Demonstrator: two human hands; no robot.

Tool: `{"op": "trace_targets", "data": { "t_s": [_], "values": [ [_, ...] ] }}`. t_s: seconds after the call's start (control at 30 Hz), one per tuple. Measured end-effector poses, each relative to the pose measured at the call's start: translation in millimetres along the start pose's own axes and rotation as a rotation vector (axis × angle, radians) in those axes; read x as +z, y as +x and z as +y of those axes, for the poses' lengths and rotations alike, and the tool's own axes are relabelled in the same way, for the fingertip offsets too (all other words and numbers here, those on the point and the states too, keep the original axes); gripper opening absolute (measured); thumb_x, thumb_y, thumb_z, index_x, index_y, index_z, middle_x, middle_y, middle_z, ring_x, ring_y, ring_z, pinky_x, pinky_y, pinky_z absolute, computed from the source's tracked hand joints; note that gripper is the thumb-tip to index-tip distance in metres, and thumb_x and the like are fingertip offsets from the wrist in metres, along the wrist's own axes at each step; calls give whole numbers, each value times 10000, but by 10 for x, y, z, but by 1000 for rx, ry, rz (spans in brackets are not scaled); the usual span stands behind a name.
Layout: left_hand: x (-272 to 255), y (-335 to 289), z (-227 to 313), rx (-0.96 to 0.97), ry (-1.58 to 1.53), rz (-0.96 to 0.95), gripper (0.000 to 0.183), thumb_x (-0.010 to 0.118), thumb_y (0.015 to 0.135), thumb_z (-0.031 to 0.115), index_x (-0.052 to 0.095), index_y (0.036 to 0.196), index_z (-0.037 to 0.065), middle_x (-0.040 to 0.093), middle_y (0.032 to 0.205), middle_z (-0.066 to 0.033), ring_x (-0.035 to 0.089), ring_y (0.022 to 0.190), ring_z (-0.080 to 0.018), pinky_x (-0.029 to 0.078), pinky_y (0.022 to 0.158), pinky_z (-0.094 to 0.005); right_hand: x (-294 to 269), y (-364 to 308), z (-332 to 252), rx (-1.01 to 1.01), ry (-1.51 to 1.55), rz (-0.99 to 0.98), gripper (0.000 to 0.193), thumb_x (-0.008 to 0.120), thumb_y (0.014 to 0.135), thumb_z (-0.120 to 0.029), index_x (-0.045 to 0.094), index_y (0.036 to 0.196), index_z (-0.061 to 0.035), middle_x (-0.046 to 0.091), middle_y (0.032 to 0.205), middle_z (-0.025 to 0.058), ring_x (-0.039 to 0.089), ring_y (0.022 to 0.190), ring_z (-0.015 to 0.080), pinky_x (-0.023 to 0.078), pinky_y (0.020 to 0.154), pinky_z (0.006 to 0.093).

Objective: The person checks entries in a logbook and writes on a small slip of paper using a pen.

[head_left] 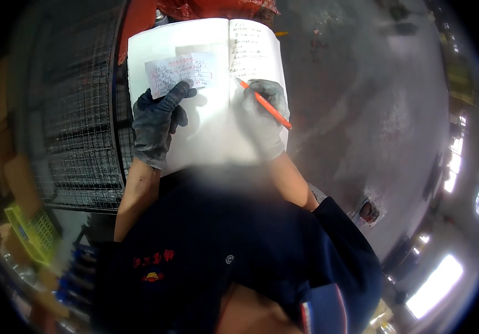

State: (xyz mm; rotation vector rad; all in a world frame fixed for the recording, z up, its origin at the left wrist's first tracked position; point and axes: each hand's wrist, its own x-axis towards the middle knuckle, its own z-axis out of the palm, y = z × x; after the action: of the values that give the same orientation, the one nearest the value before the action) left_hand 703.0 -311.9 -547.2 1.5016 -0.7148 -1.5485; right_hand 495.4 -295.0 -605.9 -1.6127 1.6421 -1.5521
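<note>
An open notebook (206,133) lies in front of me, its left page blank and its right page carrying handwritten lines at the top. In a dark grey glove, my left hand (158,122) pinches some small written paper slips (167,75) between thumb and fingers, above the left page. My right hand (265,108), in a light grey glove, grips an orange pen (267,104). The pen's tip points at the right page, just below the last written lines. Whether the tip touches the paper I cannot tell.
A black wire-mesh surface (78,122) stands to the left. Red plastic sheeting (217,8) and a spray can (161,18) lie beyond the notebook. A yellow-green crate (30,231) sits lower left. Grey floor (356,106) stretches to the right.
</note>
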Motion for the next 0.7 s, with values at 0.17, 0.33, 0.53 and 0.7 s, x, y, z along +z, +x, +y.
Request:
{"op": "trace_targets", "data": {
  "t_s": [0.17,0.33,0.53,0.7],
  "values": [
    [-9,0,13,-24,16,-2,217,777,888,195,721,967,1,752,854,-99,522,448,-80,345,382,-208,34,3,-5,-38,-64,-2,236,759,757,41,610,912,-57,662,888,95,622,722,229,512,647,331],
    [-12,-1,3,-13,33,-3,224,776,890,223,729,938,9,749,830,-79,503,442,-74,335,388,-213,41,59,-60,-152,-177,-51,242,754,732,46,618,895,-70,671,874,84,627,789,272,517,726,366],
    [-14,-18,29,-25,53,-9,232,777,889,241,729,921,16,747,820,-75,504,455,-72,338,394,-215,62,-28,91,-51,-99,17,220,743,772,34,602,920,-48,656,893,113,625,743,247,506,666,355],
    [-20,-5,30,-27,52,-8,233,777,887,245,725,919,20,748,835,-79,508,467,-70,341,403,-214,-36,14,10,15,-69,73,114,642,925,15,553,988,-19,594,931,67,548,752,110,481,690,256]
  ]
}}
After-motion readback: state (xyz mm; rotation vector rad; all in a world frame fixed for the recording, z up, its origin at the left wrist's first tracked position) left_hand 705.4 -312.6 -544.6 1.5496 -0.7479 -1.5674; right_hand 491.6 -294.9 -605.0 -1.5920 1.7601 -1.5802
